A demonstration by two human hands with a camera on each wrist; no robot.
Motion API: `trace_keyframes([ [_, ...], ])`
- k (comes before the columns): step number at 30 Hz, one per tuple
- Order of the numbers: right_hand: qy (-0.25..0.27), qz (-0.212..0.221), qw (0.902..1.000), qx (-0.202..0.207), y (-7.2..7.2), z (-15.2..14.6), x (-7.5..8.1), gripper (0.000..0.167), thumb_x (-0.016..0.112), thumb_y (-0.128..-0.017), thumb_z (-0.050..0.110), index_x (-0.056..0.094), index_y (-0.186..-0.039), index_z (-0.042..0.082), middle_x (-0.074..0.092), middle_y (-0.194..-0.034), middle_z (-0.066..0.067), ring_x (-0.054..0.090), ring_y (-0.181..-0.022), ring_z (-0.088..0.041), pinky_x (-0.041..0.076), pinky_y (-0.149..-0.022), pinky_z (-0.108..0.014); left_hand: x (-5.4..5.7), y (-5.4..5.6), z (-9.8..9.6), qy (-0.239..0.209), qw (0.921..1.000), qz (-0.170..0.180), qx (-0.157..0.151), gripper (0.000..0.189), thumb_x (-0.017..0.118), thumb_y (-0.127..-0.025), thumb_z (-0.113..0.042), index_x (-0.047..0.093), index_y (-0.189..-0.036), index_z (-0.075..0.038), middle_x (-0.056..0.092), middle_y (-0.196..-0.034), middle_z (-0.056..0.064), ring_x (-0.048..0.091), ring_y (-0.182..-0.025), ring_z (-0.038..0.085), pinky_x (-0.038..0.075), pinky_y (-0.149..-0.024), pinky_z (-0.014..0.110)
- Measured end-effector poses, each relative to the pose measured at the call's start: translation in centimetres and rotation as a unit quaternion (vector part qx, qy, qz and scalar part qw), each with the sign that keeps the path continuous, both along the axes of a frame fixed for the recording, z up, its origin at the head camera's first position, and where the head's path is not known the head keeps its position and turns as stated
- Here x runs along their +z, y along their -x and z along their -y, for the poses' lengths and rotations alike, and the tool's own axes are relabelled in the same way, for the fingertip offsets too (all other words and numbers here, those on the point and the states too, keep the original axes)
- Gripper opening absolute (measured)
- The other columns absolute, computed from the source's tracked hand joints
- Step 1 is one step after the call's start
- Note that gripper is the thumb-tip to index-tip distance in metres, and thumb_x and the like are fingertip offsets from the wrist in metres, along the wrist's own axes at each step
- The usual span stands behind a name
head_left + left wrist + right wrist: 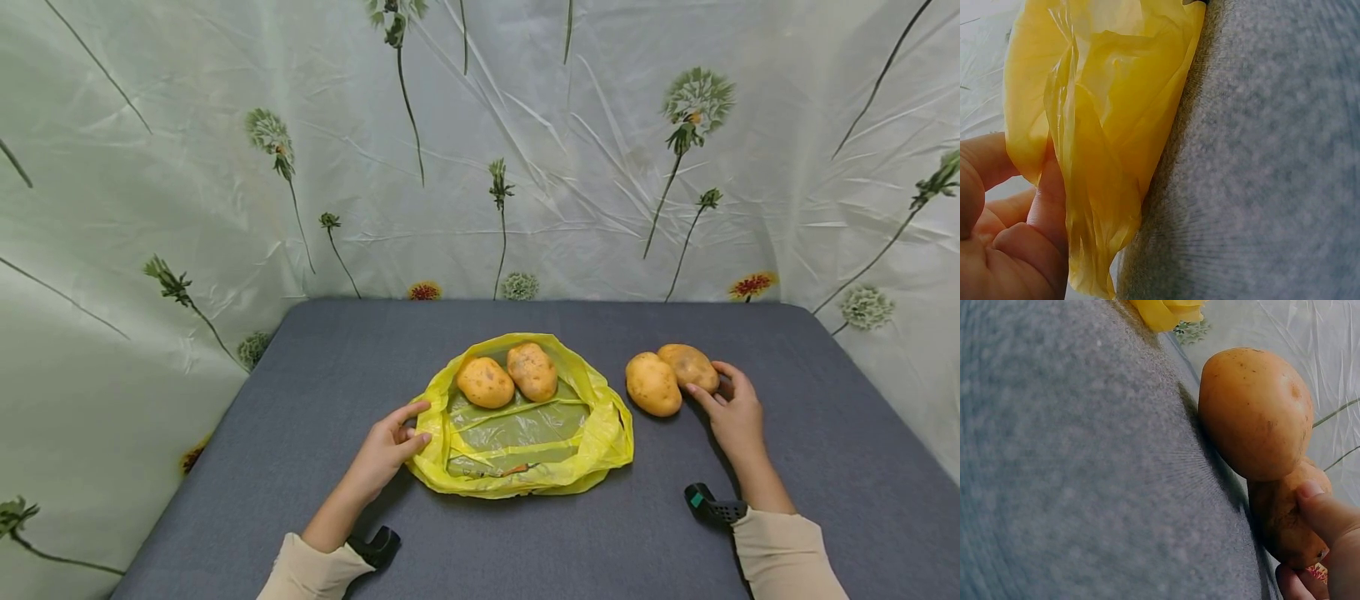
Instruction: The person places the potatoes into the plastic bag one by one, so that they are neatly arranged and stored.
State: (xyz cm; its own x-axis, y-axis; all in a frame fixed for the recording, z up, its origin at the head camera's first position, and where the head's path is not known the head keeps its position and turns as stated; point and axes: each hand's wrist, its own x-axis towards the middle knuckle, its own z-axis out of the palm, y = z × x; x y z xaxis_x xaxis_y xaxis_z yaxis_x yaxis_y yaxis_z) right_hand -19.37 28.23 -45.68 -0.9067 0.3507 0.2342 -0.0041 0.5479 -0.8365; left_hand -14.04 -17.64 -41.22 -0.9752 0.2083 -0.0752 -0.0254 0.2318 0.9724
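Yellow bag [525, 437] on the grey table [525, 550] is pinched at its rim by the left hand [384, 454], while, to its right, a darker potato [692, 365], partly hidden by a paler potato [652, 386], is gripped by the right hand [738, 415].

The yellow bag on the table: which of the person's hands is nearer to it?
Left. The left hand grips the left edge of the yellow bag, while the right hand is off past its right side, holding the rightmost potato.
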Motion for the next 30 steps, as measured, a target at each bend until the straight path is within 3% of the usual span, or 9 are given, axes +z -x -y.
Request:
trace_keyframes([
  [12, 0.029, -0.053, 0.996, -0.066, -0.1, 0.3, 0.1, 0.053, 0.067, -0.08, 0.011, 0.045, -0.127, 0.001, 0.043, -0.12, -0.012, 0.046, -0.109, -0.024, 0.04, -0.081, -0.015, -0.2, 0.0, 0.1, -0.002, 1.0, 0.006, 0.0, 0.049, 0.055, -0.085, 0.006, 0.037, -0.13, 0.009, 0.049, -0.069, 0.007, 0.045, -0.056, 0.009, 0.039, -0.05, 0.02],
  [23, 0.031, -0.088, 0.9923, -0.082, -0.1, 0.6, 0.7, 0.053, 0.069, -0.079, 0.012, 0.047, -0.126, 0.003, 0.043, -0.115, -0.008, 0.047, -0.109, -0.024, 0.041, -0.082, -0.017, 0.0, -0.2, 0.0, -0.022, 0.9997, 0.005, -0.006, 0.049, 0.057, -0.085, 0.005, 0.037, -0.129, 0.009, 0.05, -0.068, 0.007, 0.047, -0.057, 0.01, 0.04, -0.051, 0.02],
  [30, 0.036, -0.109, 0.9909, -0.07, -0.2, 0.9, 1.5, 0.053, 0.07, -0.078, 0.012, 0.048, -0.126, 0.004, 0.045, -0.118, -0.007, 0.047, -0.109, -0.02, 0.041, -0.082, -0.018, -0.1, 0.0, 0.1, -0.007, 1.0, 0.0, -0.002, 0.048, 0.056, -0.085, 0.005, 0.038, -0.129, 0.009, 0.049, -0.068, 0.006, 0.045, -0.056, 0.009, 0.038, -0.051, 0.021],
])
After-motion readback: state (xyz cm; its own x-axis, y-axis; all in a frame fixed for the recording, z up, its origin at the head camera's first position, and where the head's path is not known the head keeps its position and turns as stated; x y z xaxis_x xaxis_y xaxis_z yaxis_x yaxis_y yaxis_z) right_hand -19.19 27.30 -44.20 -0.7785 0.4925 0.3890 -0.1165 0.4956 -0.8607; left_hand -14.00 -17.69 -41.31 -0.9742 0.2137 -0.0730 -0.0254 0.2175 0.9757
